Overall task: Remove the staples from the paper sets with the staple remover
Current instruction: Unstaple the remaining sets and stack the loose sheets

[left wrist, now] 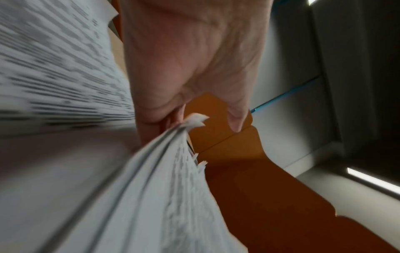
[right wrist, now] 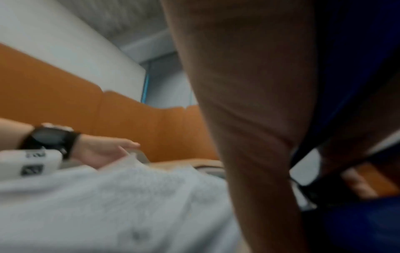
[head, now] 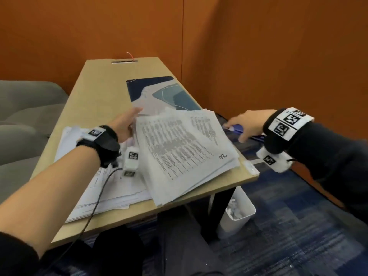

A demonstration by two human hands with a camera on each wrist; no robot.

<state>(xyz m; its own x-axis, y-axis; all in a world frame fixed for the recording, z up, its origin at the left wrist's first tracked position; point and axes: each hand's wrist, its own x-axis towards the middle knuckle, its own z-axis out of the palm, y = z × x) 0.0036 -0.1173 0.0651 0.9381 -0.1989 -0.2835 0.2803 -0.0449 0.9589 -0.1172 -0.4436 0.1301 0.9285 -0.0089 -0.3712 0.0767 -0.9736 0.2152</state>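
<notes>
we see the printed paper set (head: 185,148) tilted over the table's (head: 95,100) near right corner, above flat sheets (head: 103,188). our left hand (head: 124,125) grips its far left edge. our right hand (head: 246,124) touches something blue (head: 236,128), fingers extended; its grip is unclear.

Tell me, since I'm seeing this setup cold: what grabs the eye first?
The thick printed paper stack dominates, tilted and overhanging the wooden table's near right corner, with the left hand gripping its far corner. Next, the right hand reaching onto a blue object at the table's right edge. A white bin stands below.
</notes>
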